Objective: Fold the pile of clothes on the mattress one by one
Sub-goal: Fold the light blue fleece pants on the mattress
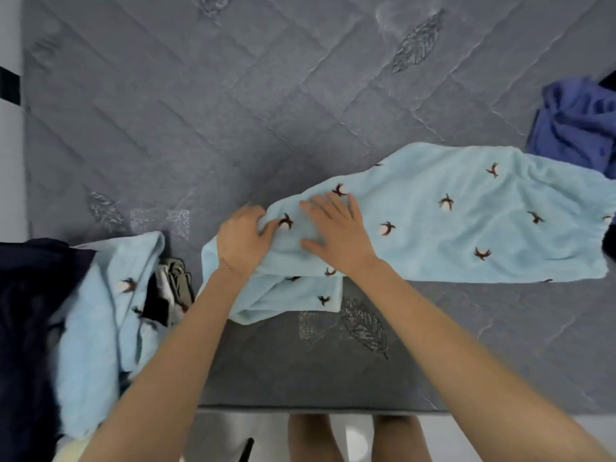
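Two hands (241,240) (333,235), two pale-blue bird-print garments (450,228) (96,328), one violet-blue garment (573,128), one mattress (200,111).

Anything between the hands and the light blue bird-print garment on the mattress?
Nothing visible. Both hands are on the light blue garment: the left hand grips its left end, and the right hand lies flat on top. The pile sits apart to the left; a darker blue garment meets only its far right end.

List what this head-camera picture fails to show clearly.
Head view: fingertips of the left hand, tucked under the light blue bird-print fleece garment.
Head view: crumpled blue-violet garment, cut off by the right edge.
Head view: dark navy cloth, blurred and cut off by the left edge.
Head view: olive-green item, crumpled and too small to identify.
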